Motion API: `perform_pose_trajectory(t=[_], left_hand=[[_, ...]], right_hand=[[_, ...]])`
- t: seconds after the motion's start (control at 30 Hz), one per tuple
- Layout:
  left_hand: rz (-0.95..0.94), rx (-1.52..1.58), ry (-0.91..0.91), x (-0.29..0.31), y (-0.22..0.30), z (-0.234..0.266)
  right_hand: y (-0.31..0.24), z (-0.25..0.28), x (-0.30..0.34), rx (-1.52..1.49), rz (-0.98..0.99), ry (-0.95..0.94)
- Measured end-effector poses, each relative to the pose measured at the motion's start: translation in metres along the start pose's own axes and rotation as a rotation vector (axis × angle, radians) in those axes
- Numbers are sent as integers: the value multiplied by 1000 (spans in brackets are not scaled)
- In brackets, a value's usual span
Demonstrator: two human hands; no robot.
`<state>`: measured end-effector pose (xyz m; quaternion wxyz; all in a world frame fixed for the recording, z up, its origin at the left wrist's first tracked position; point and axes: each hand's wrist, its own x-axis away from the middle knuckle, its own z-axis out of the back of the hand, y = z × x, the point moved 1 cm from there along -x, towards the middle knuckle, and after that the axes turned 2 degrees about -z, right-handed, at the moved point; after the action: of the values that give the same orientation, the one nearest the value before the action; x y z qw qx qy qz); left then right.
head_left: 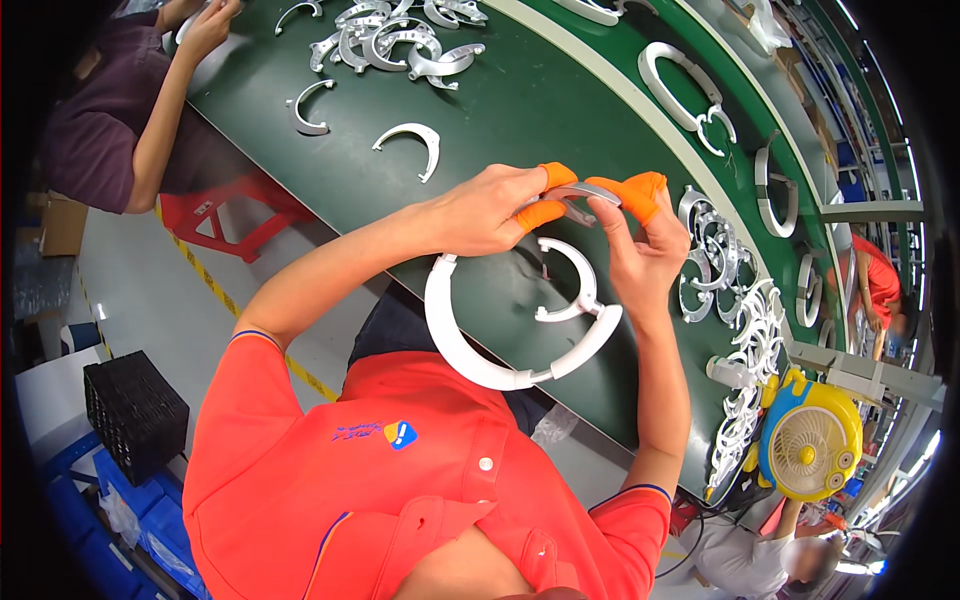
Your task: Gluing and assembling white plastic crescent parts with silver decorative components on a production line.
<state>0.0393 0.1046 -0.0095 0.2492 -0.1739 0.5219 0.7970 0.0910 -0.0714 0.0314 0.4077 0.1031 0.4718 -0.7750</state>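
Observation:
Between my two hands is a grey C-shaped plastic piece (600, 191), held above the green table. My left hand (485, 212) pinches one end of it, with orange finger covers on the thumb and a finger. At the other end, my right hand (648, 245), also with orange finger covers, has its fingers closed on the piece. Just below my hands, a white headband-like ring (462, 350) with a smaller C-shaped part joined to it lies at the table's near edge. Nearby on the left, a loose white curved piece (428, 145) rests on the table.
Silver curved pieces (405, 45) lie heaped at the far left. More grey (715, 250) and white curved pieces (755, 345) cover the right side, beside a yellow-and-blue fan (808, 440). Beyond the pale rail, a green belt carries white rings (668, 88). A co-worker (110, 130) sits left.

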Motion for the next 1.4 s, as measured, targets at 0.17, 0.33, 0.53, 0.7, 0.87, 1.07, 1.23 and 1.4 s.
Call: perform_pose_trajectory(t=[0.17,0.33,0.53,0.7,0.87,1.07,1.23,1.4], left_hand=[[142,50,-61,1,1,0],[225,-56,-29,9,10,3],[107,-131,-42,8,9,-5],[109,-165,-70,6,18,-10],[-33,-203,-12,-2,16,-16],[550,204,-67,-82,-10,0],[605,177,16,-192,-72,-32],[707,176,185,-295,-104,-104]], right_hand=[[6,5,3,28,-37,-7],[14,10,5,-193,-275,52],[21,-9,20,-506,-398,-7],[7,-12,22,-645,-402,105],[18,2,22,-510,-510,67],[29,79,56,-154,-496,400],[-10,113,135,78,-553,476],[-23,136,217,371,-666,839]])
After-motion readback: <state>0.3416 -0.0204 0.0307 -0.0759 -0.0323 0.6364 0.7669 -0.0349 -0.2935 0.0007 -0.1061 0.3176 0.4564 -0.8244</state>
